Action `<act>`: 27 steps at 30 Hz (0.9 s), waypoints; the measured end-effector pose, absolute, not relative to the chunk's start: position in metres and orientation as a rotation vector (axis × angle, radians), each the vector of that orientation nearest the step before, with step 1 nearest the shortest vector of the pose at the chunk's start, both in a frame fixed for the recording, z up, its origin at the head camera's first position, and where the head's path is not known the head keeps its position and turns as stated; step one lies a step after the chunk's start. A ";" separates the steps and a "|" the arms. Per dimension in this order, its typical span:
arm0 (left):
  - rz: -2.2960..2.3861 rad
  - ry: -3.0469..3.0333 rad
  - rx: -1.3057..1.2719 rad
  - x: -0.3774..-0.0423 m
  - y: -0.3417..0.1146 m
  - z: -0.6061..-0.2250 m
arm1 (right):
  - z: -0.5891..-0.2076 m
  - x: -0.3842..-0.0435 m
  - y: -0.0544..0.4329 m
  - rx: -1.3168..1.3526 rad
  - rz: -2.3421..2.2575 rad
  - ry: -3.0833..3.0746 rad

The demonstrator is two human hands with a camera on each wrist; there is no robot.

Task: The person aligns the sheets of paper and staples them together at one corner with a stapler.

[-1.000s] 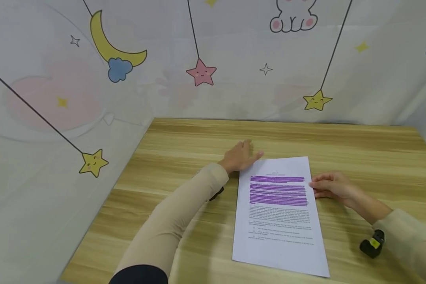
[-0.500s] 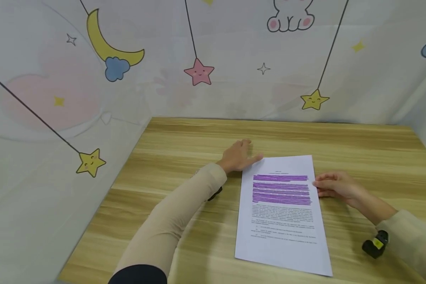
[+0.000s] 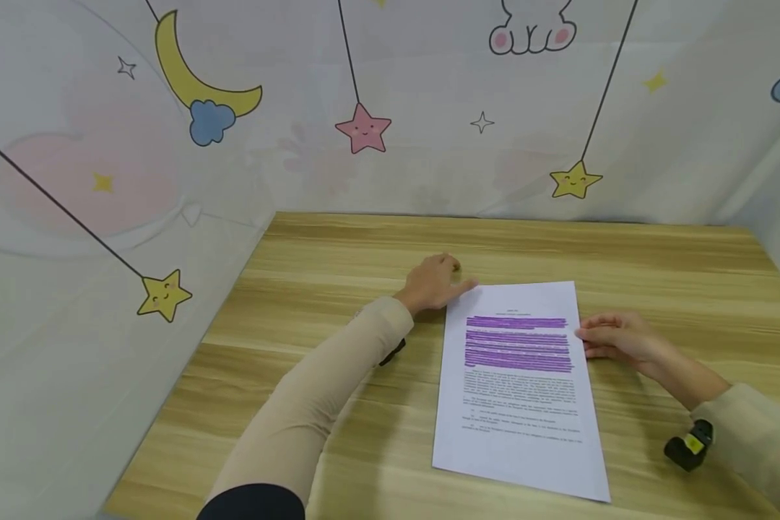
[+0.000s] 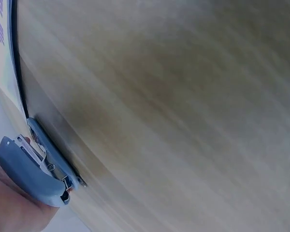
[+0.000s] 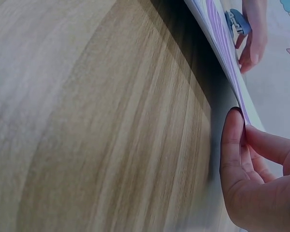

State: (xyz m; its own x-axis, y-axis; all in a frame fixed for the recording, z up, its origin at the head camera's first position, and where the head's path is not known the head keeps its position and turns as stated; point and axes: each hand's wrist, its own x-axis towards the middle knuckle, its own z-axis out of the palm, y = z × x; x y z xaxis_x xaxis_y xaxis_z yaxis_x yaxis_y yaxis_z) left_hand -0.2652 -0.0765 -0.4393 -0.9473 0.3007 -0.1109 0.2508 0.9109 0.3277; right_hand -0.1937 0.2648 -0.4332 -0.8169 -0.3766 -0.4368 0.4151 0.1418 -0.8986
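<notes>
My left hand (image 3: 432, 284), at the sheets' top left corner, grips a small blue-grey stapler (image 4: 31, 174). The stapler is hidden under the hand in the head view, but both wrist views show it. Its arm and base stand apart, with the corner of the paper stack (image 4: 5, 67) right at the base's tip. The stack of printed sheets (image 3: 520, 455) has purple highlighted lines on its upper half. At its right edge, my right hand (image 3: 624, 343) pinches the sheets between thumb and fingers. The right wrist view shows this edge raised off the table, between thumb (image 5: 273, 145) and fingers.
The wood-grain table (image 3: 338, 253) extends around the sheets. Behind it and on the left hangs a pale cloth (image 3: 429, 180) printed with stars, a moon and clouds. A black wrist device (image 3: 689, 446) sits under the right cuff.
The sheets have slid slightly to the right, and the right hand has moved with them. The left hand stays near the top left corner, its fingers now a little more curled.
</notes>
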 end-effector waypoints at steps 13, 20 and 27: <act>0.563 2.886 0.393 -0.267 -0.085 -0.426 | -0.434 -0.195 0.266 0.066 -1.751 1.826; 0.610 2.892 0.416 -0.266 -0.096 -0.421 | -0.434 -0.194 0.266 0.055 -1.740 1.844; 0.664 2.877 0.428 -0.263 -0.110 -0.416 | -0.433 -0.192 0.265 0.056 -1.726 1.866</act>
State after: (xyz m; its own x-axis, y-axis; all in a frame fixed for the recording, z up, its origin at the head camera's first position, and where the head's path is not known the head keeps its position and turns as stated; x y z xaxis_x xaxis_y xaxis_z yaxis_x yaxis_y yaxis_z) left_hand -0.2627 -0.1104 -0.4161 -0.9466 0.3100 -0.0888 0.2398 0.8607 0.4491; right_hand -0.1922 0.2652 -0.4331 -0.8248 -0.3533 -0.4415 0.4127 0.1576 -0.8971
